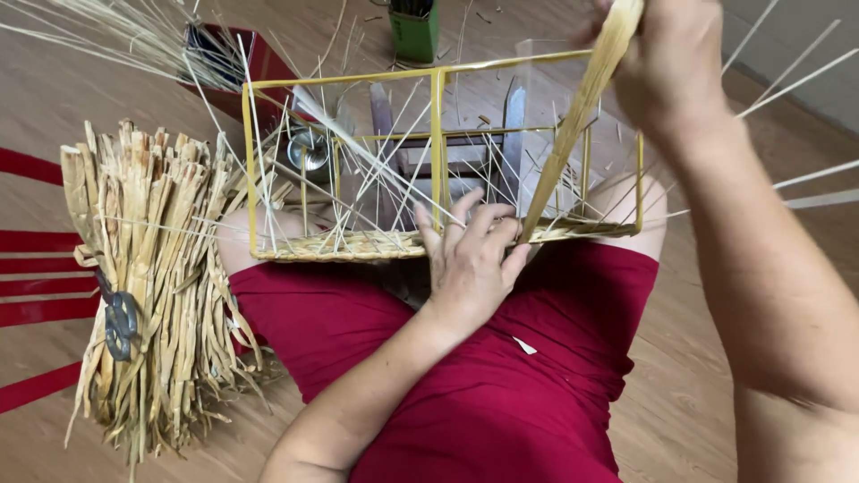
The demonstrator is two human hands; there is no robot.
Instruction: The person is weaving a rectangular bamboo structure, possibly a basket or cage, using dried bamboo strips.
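A yellow wire frame (437, 134) rests across my lap, with a band of woven straw (358, 244) along its near lower edge and thin pale stakes sticking up inside it. My left hand (470, 255) presses on the woven edge near the middle, fingers spread over the weave. My right hand (667, 63) is raised at the top right, shut on a flat straw strip (573, 125) that runs down taut to the weave beside my left fingers.
A thick bundle of dried straw strips (148, 277) lies at my left on red slats, with grey-handled scissors (121, 324) on it. Beyond the frame stand a green container (413, 34), a dark red box (242, 63) and a small metal cup (309, 150) on the wooden floor.
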